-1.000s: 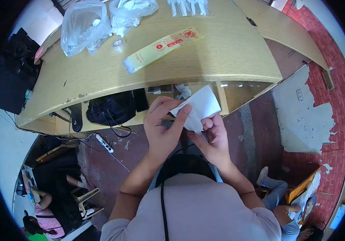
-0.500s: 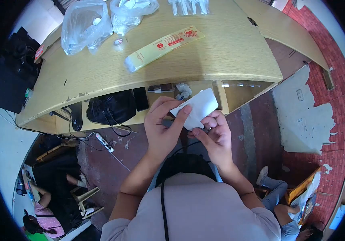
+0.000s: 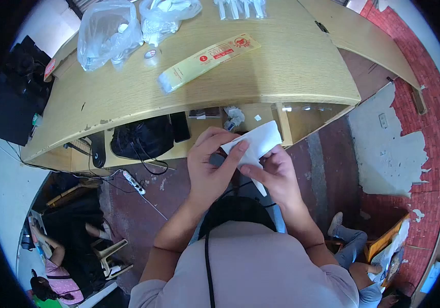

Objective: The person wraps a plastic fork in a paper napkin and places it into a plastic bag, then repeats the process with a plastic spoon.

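A folded white paper [image 3: 262, 139], perhaps a napkin, is held up in front of the desk's open shelf. My left hand [image 3: 212, 161] pinches its left corner between thumb and fingers. On the lower right side, my right hand [image 3: 280, 175] grips the same paper, thumb on the near face and fingers curled behind it. A narrow pointed flap of the paper hangs down between both hands. Beyond them on the desktop lies a long yellow packet [image 3: 208, 62] with red print and a clear end.
On the desk [image 3: 302, 77] sit two plastic bags [image 3: 108, 38], a tape roll [image 3: 152, 56] and a pack of white plastic cutlery [image 3: 240, 8]. The shelf below holds a black bag [image 3: 143, 136] and crumpled white plastic [image 3: 234, 117]. People sit at lower left and lower right.
The paper has moved slightly lower and to the right, and a pointed flap now hangs beneath it. My right fingers have shifted behind the paper. The desktop items look unchanged.
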A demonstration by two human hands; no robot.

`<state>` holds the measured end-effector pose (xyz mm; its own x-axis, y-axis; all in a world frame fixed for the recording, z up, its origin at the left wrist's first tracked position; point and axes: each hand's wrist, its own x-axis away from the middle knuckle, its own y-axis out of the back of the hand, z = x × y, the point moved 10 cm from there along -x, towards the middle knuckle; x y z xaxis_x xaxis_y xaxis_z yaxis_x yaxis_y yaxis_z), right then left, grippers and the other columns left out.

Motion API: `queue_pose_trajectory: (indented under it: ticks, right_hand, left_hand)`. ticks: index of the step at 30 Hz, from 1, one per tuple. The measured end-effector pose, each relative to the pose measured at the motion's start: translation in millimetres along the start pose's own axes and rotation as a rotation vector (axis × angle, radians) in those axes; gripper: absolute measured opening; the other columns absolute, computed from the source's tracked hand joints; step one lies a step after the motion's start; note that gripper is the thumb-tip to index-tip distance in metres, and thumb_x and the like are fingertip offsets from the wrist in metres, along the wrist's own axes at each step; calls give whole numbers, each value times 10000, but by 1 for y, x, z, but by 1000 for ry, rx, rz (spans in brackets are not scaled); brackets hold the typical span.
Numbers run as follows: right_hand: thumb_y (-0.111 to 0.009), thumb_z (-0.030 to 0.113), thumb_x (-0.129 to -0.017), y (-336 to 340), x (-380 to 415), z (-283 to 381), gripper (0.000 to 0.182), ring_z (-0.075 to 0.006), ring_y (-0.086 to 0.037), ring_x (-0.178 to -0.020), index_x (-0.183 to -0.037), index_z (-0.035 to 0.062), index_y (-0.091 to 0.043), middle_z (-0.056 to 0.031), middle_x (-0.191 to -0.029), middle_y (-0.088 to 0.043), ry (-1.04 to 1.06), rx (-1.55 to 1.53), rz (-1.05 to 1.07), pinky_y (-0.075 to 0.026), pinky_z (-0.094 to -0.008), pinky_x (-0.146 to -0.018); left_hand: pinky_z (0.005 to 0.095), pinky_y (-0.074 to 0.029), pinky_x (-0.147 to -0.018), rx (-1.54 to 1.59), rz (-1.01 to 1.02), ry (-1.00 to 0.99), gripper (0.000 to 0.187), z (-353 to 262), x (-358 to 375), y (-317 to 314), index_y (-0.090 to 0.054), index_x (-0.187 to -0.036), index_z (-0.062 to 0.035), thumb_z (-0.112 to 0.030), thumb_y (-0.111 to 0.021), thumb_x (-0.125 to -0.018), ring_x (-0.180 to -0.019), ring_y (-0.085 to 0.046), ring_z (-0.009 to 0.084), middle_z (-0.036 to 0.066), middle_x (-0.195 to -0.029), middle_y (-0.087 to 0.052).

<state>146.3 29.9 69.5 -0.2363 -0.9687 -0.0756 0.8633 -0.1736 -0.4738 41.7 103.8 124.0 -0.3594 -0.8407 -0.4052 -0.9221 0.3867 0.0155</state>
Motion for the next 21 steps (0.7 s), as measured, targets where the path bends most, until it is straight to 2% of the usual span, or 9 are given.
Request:
queue_pose_trajectory:
  ticks: [3,6,11,15,17,21]
  right_hand:
    - [-670,-96,-752,11,1,5,431,-147,-544,-1020,-1136,18,-511,-64,-1100,-575,70,109,-63,-448,-291,-871]
    - [-661,-85,-767,11,7,3,408,-136,-543,-997,-1134,17,-514,-58,-1074,-571,122,204,53,-461,-282,-844]
    - [-624,-49,-819,-1,5,4,356,-116,-542,-976,-1156,-2,-523,-57,-1072,-565,-9,126,27,-469,-266,-815]
    - [-597,-52,-837,-2,5,-3,344,-115,-550,-972,-1170,-5,-523,-64,-1074,-579,-62,38,-8,-471,-268,-814]
    - [-579,-54,-849,0,4,4,334,-125,-575,-957,-1173,-12,-512,-74,-1053,-604,35,171,16,-472,-270,-828]
    - [-578,-40,-857,2,4,10,303,-135,-603,-918,-1152,-22,-512,-85,-1014,-622,108,174,-21,-506,-270,-780]
  left_hand:
    - [207,-440,-603,-55,-21,-42,130,-1,-3,7,-662,-868,20,-55,-703,-771,-704,-569,114,78,-820,-585]
    - [205,-445,-612,-1,-27,16,135,6,-3,9,-657,-878,27,-50,-701,-777,-723,-568,110,73,-836,-575]
    - [208,-455,-654,148,-8,106,127,13,-2,3,-648,-876,29,-39,-695,-780,-774,-568,116,78,-862,-568]
    - [213,-448,-661,83,-8,79,126,10,0,2,-649,-878,26,-43,-692,-782,-767,-565,119,80,-857,-570]
    - [222,-442,-655,28,6,35,127,9,0,4,-648,-877,26,-51,-689,-785,-747,-561,124,82,-853,-572]
    - [229,-437,-655,47,8,52,129,13,1,3,-644,-872,30,-58,-686,-788,-743,-557,129,83,-848,-572]
